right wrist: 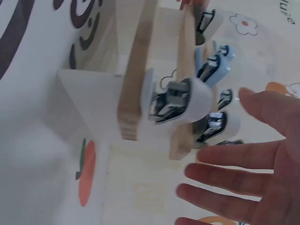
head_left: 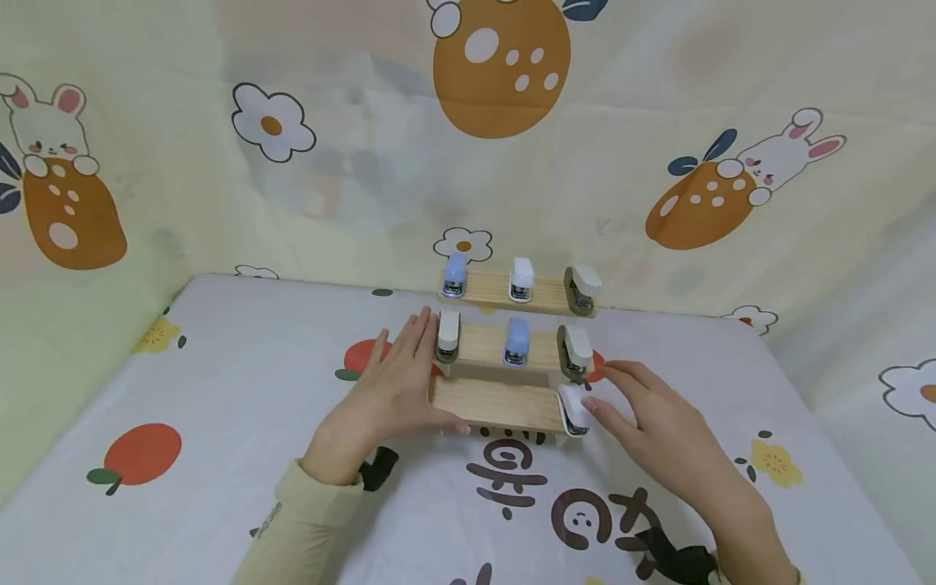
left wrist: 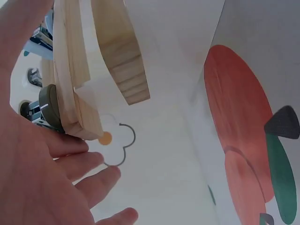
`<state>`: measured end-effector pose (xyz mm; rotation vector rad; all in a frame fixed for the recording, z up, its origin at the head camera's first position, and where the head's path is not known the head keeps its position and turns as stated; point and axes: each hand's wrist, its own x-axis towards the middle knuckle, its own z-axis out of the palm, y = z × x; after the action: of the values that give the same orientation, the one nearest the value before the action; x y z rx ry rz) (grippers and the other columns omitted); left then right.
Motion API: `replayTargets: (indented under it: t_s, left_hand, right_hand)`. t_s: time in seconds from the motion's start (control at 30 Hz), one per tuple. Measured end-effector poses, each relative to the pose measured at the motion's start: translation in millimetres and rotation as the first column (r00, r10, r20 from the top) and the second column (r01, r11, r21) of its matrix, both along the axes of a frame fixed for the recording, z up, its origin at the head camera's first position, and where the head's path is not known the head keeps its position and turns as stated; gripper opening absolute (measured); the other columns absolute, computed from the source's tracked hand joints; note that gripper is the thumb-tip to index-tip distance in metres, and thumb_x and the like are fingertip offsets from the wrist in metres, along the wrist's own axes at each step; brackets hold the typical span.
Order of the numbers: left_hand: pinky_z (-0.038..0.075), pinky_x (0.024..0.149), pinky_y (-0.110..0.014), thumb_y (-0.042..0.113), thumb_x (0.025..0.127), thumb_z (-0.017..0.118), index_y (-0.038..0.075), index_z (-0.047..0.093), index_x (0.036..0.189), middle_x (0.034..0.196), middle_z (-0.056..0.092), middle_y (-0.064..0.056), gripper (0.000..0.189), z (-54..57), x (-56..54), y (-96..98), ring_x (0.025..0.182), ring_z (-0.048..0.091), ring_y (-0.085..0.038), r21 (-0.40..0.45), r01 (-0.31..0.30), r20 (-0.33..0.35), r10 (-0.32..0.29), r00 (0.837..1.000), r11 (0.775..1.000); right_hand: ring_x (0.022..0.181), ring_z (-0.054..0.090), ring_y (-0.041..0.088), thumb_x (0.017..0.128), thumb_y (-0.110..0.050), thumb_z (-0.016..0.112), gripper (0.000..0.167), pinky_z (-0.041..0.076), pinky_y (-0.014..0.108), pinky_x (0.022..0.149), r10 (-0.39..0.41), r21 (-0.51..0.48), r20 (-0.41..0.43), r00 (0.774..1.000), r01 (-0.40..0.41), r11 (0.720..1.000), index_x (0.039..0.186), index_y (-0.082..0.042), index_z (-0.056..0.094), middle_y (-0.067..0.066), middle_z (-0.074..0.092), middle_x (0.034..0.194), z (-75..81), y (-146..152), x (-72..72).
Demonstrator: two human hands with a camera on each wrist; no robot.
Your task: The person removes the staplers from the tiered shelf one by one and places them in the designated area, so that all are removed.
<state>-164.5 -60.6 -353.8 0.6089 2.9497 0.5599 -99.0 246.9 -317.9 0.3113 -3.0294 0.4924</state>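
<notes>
A three-step wooden rack, its bare front step lowest, carries several mini staplers. A white stapler stands at the right end of that step. My right hand is beside it, fingers extended; the right wrist view shows a gap between thumb and stapler. My left hand lies along the rack's left side, fingers straight, thumb at the front step's left corner. On the middle step are a white-and-dark stapler, a blue stapler and another white-and-dark stapler.
On the top step stand a blue stapler, a white stapler and a white-and-grey stapler. The rack rests on a printed white tablecloth. A patterned cloth backdrop rises close behind it.
</notes>
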Motion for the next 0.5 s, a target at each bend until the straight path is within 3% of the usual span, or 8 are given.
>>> replayTargets:
  t_s: [0.2,0.33,0.5]
  left_hand:
    - [0.003,0.125,-0.055,0.067,0.058,0.086,0.005,0.000,0.159,0.168,0.000,-0.010,0.146,-2.9,-3.7,-0.9,0.156,0.005,-0.028,0.000,0.005,-0.009,-0.005,1.000,1.000]
    - [0.002,0.125,-0.054,0.066,0.059,0.086,0.006,-0.001,0.159,0.169,0.000,-0.009,0.145,-5.2,-3.6,-0.9,0.156,0.004,-0.027,-0.006,-0.010,0.004,0.010,1.000,1.000]
    - [0.003,0.125,-0.054,0.067,0.059,0.085,0.008,-0.002,0.159,0.169,-0.001,-0.007,0.145,-5.0,-4.2,0.6,0.156,0.003,-0.026,-0.012,-0.018,-0.008,0.018,1.000,1.000]
  right_hand:
    - [0.113,0.063,0.038,0.097,-0.035,0.062,0.041,0.053,0.059,0.086,0.036,0.010,-0.085,0.996,-0.036,0.999,0.127,-0.006,0.064,0.016,0.062,0.128,1.8,-8,3.9]
    - [0.105,0.067,0.033,0.094,-0.028,0.067,0.036,0.057,0.053,0.081,0.083,0.022,-0.145,0.986,-0.080,0.997,0.123,-0.006,0.067,0.013,0.066,0.121,-1.0,-15,6.7]
    - [0.106,0.067,0.030,0.091,-0.026,0.072,0.034,0.058,0.049,0.081,0.175,0.074,-0.200,0.964,-0.163,0.984,0.118,-0.007,0.069,0.010,0.066,0.121,-4.3,-22,9.9]
